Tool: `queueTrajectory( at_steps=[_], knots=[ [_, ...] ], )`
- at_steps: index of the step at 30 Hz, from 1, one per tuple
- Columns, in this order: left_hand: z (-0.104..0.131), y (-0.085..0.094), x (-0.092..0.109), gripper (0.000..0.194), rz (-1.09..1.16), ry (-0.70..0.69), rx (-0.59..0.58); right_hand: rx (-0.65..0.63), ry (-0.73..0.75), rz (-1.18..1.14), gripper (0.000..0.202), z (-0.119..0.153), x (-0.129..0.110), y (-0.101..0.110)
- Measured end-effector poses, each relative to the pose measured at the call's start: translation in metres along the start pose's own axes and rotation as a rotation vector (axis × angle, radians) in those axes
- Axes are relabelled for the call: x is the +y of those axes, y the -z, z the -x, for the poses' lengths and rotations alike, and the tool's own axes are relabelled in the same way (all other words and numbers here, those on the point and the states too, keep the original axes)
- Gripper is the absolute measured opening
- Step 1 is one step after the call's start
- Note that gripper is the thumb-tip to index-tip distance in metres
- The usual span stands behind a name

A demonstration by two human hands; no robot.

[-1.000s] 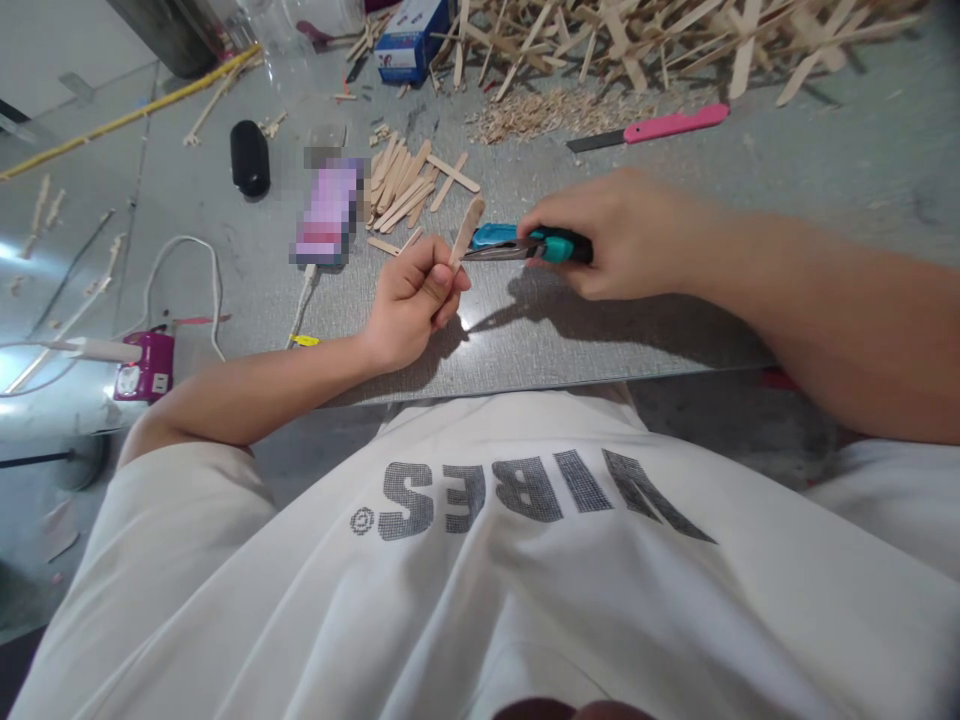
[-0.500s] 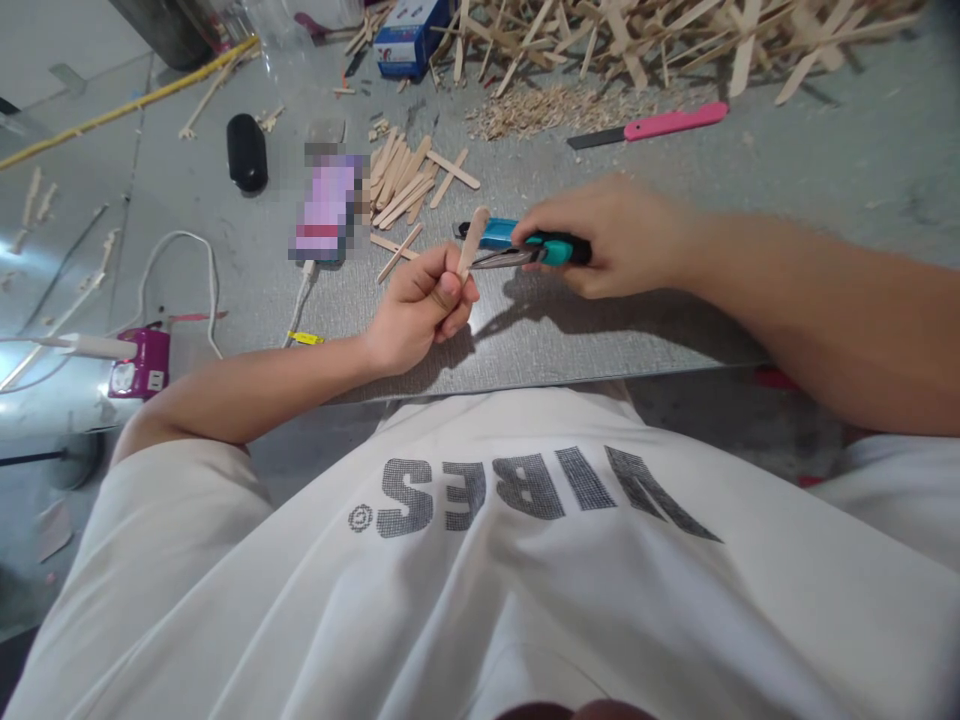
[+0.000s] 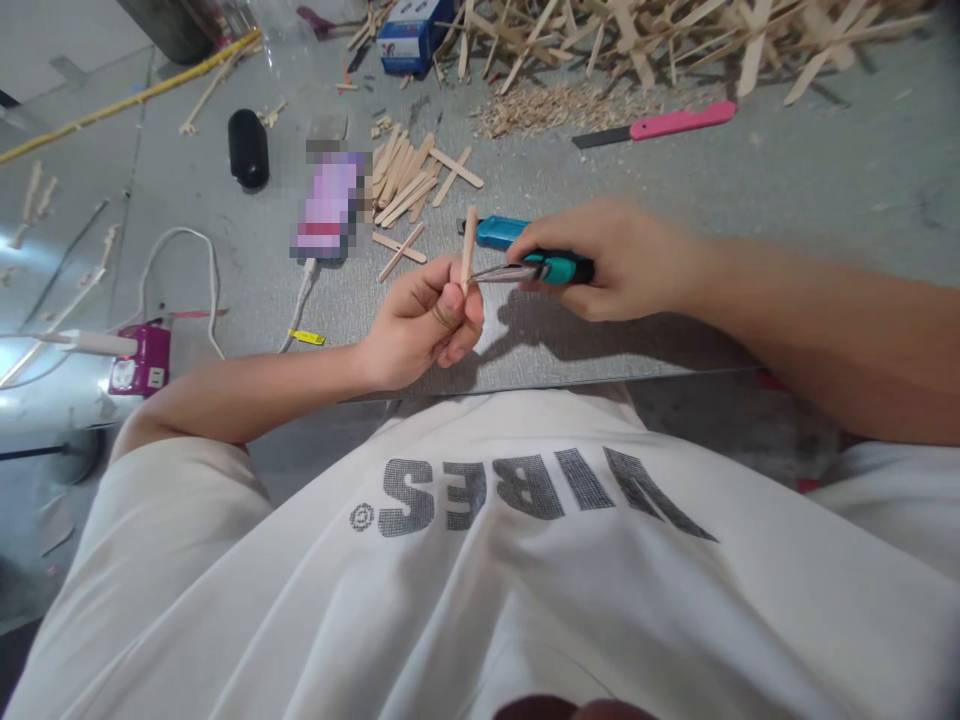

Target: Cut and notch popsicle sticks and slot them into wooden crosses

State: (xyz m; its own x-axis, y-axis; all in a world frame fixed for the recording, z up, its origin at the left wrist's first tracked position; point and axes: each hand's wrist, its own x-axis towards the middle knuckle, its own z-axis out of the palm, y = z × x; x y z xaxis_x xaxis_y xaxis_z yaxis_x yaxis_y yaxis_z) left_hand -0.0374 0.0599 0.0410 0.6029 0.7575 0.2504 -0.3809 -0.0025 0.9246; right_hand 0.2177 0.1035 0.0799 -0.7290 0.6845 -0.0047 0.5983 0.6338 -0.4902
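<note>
Pinched between the thumb and fingers of my left hand (image 3: 427,325) is a wooden popsicle stick (image 3: 469,240), held nearly upright with its lower end hidden by the fingers. My right hand (image 3: 600,255) grips long-nosed pliers (image 3: 555,269) by their black and teal handles. The metal jaws reach left to the stick just above my left fingertips; whether they are clamped on it I cannot tell. Behind the pliers a blue utility knife (image 3: 499,232) lies on the table, partly covered by my right hand.
Loose popsicle sticks (image 3: 405,180) lie beside a phone (image 3: 326,205) on a cable. Farther back are wood shavings (image 3: 540,108), a pink-handled blade (image 3: 682,121), a blue box (image 3: 411,40) and a large heap of joined sticks (image 3: 637,40). A black case (image 3: 248,148) sits at the left.
Both hands have come slightly nearer my body. The stick has turned from a tilted, broad-faced view to a more upright, narrower one, with the pliers' jaws still at it.
</note>
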Motion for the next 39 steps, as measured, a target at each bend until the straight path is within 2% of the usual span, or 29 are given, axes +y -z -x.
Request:
queueTrajectory(
  at_steps=[3, 7, 10, 15, 20, 26, 35, 39],
  knots=[
    [0.004, -0.005, 0.004, 0.052, -0.095, -0.012, 0.114, 0.008, -0.056, 0.027, 0.043, 0.001, -0.003, 0.001],
    [0.004, -0.005, 0.001, 0.054, -0.261, -0.080, 0.297, 0.125, -0.078, 0.200, 0.052, -0.002, -0.001, 0.003],
    [0.001, 0.000, -0.005, 0.051, -0.338, -0.139, 0.380, 0.186, -0.187, 0.311, 0.058, -0.006, 0.005, 0.005],
    [-0.004, 0.011, -0.015, 0.049, -0.415, -0.193, 0.426, 0.179, -0.242, 0.243, 0.048, -0.007, 0.008, 0.007],
    [-0.008, 0.019, -0.022, 0.051, -0.462, -0.208, 0.447, 0.117, -0.183, 0.269, 0.050, -0.006, -0.001, 0.006],
    [-0.011, 0.028, -0.032, 0.057, -0.483, -0.220, 0.484, 0.120, -0.190, 0.257, 0.054, -0.005, -0.001, 0.004],
    [-0.010, 0.029, -0.033, 0.057, -0.517, -0.191, 0.516, 0.145, -0.192, 0.356, 0.058, -0.006, 0.001, 0.007],
    [-0.011, 0.030, -0.033, 0.056, -0.512, -0.185, 0.526, 0.182, -0.232, 0.290, 0.056, -0.005, 0.006, 0.009]
  ],
)
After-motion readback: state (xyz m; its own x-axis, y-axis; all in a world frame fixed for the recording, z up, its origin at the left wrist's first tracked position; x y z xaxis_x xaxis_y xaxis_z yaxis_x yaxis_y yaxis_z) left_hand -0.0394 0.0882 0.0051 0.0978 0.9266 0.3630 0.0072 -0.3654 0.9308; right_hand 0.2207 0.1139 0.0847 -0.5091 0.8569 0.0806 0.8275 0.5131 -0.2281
